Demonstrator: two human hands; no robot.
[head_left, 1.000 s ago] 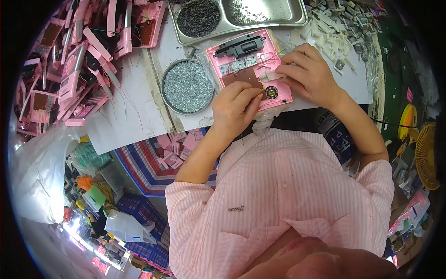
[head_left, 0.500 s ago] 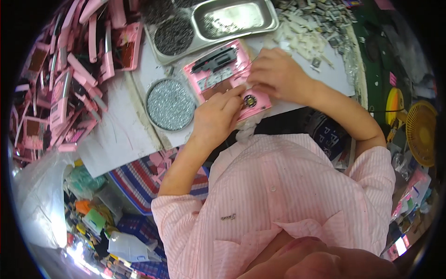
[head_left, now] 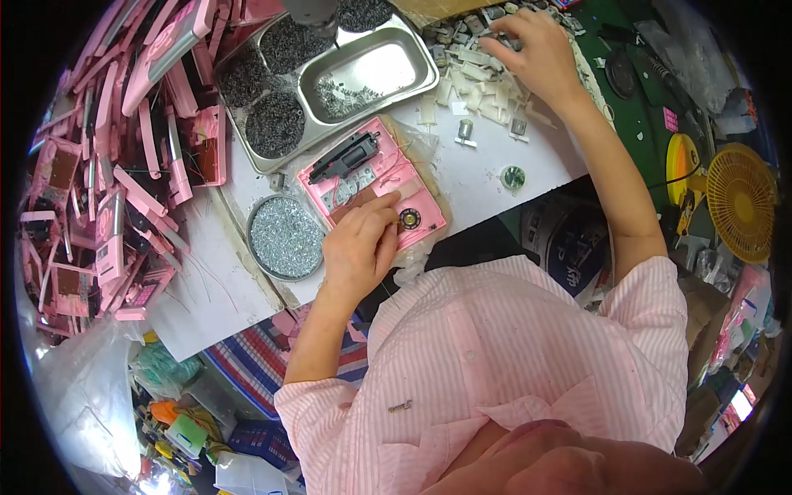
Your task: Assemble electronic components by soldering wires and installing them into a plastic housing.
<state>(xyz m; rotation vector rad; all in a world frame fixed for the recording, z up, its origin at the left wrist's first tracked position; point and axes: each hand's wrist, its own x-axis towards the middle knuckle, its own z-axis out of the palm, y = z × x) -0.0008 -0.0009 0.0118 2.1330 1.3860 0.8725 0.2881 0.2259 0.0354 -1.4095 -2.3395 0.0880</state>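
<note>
An open pink plastic housing [head_left: 410,181] lies on the table in front of me, tilted in view. Inside it are a black mechanism [head_left: 346,157], thin wires and a round black part with a yellowish ring [head_left: 410,219]. My left hand [head_left: 359,252] rests on its near side, fingers bent and pressed together, gripping it; the fingertips' undersides are hidden. Farther right, my right hand [head_left: 540,54] reaches over a heap of white plastic pieces and small metal motors [head_left: 478,82]. Its thumb and fingers are apart, and nothing shows between them.
A metal tray [head_left: 421,62] with compartments of small dark screws and springs stands beyond the housing. Left of it sits a round dish of silvery screws [head_left: 286,237]. Pink casings [head_left: 107,181] are heaped at far left. A dark tool [head_left: 312,10] hangs over the tray.
My right hand has left the housing and moved far right to the heap of white pieces and motors. My left hand stays on the housing. The whole view has shifted.
</note>
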